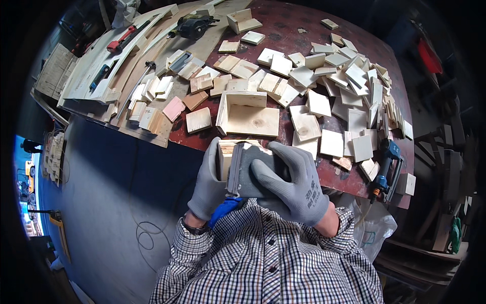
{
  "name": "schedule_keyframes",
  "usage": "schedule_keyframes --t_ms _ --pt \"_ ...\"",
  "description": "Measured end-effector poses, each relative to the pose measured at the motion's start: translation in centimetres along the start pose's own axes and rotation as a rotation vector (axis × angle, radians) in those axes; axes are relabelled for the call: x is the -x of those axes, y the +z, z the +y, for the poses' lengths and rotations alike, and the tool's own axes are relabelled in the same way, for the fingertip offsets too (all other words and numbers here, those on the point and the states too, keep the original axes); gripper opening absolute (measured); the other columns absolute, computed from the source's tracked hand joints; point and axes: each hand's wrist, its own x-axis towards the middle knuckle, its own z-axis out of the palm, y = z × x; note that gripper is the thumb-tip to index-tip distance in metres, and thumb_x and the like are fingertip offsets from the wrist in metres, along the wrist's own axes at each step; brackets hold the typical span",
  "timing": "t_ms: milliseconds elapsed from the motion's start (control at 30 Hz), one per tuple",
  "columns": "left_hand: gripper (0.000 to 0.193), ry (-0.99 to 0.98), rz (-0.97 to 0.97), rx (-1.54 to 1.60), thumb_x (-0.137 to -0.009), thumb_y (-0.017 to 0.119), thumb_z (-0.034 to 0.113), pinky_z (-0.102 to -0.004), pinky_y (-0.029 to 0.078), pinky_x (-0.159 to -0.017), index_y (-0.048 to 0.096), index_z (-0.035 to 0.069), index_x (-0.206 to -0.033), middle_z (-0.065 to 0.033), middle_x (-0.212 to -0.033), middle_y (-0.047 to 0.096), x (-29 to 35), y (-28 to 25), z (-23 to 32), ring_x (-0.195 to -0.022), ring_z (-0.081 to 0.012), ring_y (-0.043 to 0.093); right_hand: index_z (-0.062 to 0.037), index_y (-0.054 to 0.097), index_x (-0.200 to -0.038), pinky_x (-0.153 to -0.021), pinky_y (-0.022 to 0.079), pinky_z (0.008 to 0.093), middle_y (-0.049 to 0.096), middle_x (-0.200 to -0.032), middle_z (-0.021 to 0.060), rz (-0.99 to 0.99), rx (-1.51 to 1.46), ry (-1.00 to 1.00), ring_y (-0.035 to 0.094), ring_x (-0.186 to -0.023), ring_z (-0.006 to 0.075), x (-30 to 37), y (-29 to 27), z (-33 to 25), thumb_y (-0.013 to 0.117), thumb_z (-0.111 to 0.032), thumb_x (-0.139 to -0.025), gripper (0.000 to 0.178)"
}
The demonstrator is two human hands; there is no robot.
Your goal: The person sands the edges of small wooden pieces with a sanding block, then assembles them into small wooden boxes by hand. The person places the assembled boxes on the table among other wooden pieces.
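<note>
Close to my chest, just off the table's front edge, both grey-gloved hands are at work. My left hand (208,177) is closed on a pale piece of wood (225,157), gripping it upright from the left side. Against that wood's right side sits a dark grey sanding block (250,161) with a layered edge. My right hand (296,185) is wrapped round the sanding block, its thumb lying across the broad face. The hidden faces between wood and block cannot be made out. Just beyond my hands stands an L-shaped wooden piece (253,121) on the table.
Many loose wood pieces (306,124) cover the dark red table (276,12), piled highest at the right. A nail gun (387,164) lies at the right front edge. To the left are planks, a hammer (150,65), a red tool (120,41) and a dark power tool (193,25).
</note>
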Motion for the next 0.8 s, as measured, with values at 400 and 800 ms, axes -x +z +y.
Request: schedule_keyframes --t_ms 400,800 --pt "0.121 -0.132 -0.116 0.278 -0.065 0.098 0.028 -0.0429 0.042 -0.12 0.031 0.001 -0.163 -0.0179 -0.154 0.046 -0.4 -2.2 4.5 -0.143 -0.0298 0.049 -0.0031 0.048 -0.157 -0.103 0.047 0.0495 0.058 -0.13 0.0289 0.061 -0.296 0.368 0.058 -0.115 0.0433 -0.7 2.5 6.2 0.062 -0.032 -0.103 0.063" --pt "0.124 -0.399 -0.328 0.745 -0.057 0.093 0.02 -0.0381 0.039 -0.119 0.034 -0.004 -0.163 -0.014 -0.15 0.053 -0.9 -4.1 6.2 -0.14 -0.0254 0.053 -0.0053 0.049 -0.158 -0.1 0.051 0.0475 0.058 -0.132 0.0253 -0.248 -0.16 -0.021 0.061 -0.114 0.0405 -2.5 0.3 6.4 0.066 -0.051 -0.101 0.075"
